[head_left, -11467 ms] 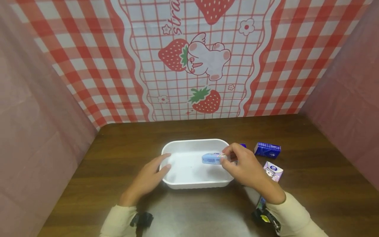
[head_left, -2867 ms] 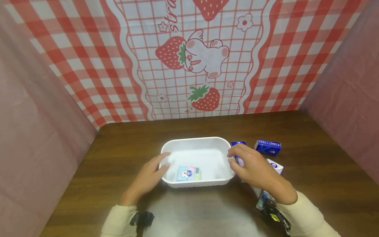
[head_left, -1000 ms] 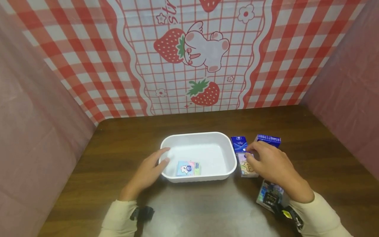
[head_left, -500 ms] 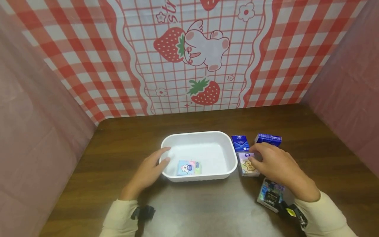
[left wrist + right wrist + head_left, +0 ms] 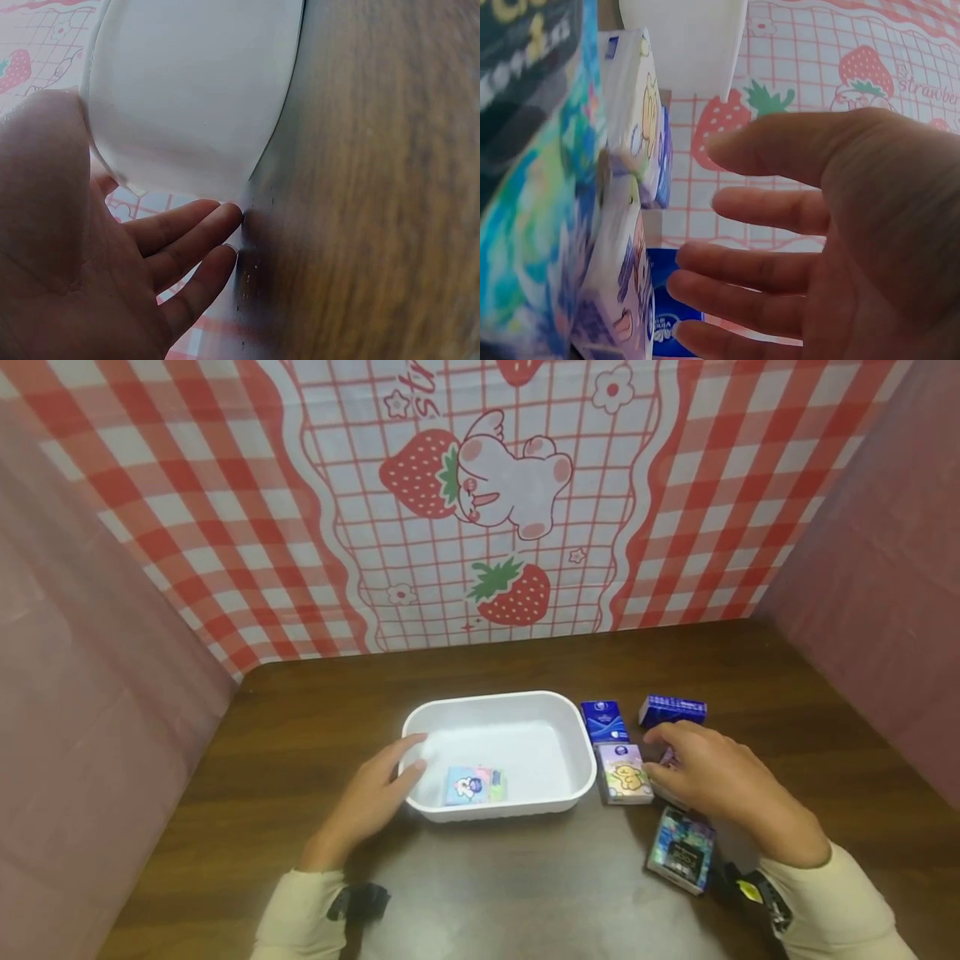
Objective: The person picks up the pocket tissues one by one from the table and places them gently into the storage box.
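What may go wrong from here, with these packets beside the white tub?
The open right grip partly hides the purple packet and might nudge the bear packet beside it. The bear packet, close to the tub, could then knock it. The rear blue packet seems to stand on its side; a bump might tip it.

On the table (image 5: 495, 893), the tub (image 5: 540, 764) was flanked on its left by the left hand (image 5: 375, 787) and on its right by loose packs. Inside, at near left, an inner pack (image 5: 467, 787) was placed. Just beside the tub's far right corner, a corner pack (image 5: 603, 721) was set, with a middle pack (image 5: 626, 775) before it. Farther right, a far pack (image 5: 672, 710) was set behind the right hand (image 5: 716, 772), by which a rear pack (image 5: 622, 277) was partly covered. Before these, a near pack (image 5: 682, 850) was laid. The table was backed by a cloth (image 5: 517, 502).
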`<state>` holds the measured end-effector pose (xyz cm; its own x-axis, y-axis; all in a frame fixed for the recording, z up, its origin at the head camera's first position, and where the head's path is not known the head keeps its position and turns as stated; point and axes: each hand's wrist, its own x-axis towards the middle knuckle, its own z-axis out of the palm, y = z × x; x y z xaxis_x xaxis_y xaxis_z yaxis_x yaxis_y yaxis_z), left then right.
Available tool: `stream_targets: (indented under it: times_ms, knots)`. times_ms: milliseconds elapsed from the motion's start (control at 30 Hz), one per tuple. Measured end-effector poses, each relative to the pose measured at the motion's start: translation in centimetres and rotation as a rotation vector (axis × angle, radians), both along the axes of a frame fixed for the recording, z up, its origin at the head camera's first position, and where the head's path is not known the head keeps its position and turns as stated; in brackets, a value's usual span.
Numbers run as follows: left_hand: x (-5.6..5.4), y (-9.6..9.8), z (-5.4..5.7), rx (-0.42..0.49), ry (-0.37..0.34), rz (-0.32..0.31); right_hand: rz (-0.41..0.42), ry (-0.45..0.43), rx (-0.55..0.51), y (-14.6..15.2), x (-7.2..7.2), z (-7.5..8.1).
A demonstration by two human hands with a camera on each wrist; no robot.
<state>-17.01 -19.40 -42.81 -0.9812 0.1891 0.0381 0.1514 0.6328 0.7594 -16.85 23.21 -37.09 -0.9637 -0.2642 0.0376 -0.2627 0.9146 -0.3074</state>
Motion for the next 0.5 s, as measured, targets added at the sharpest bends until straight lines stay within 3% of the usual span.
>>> stream_targets:
  times_ms: [500]
  knots:
    - [-0.2,-0.1,-0.3,-0.012,-0.005,-0.003,-0.055,-0.034,0.028,1.6,0.0,-0.3]
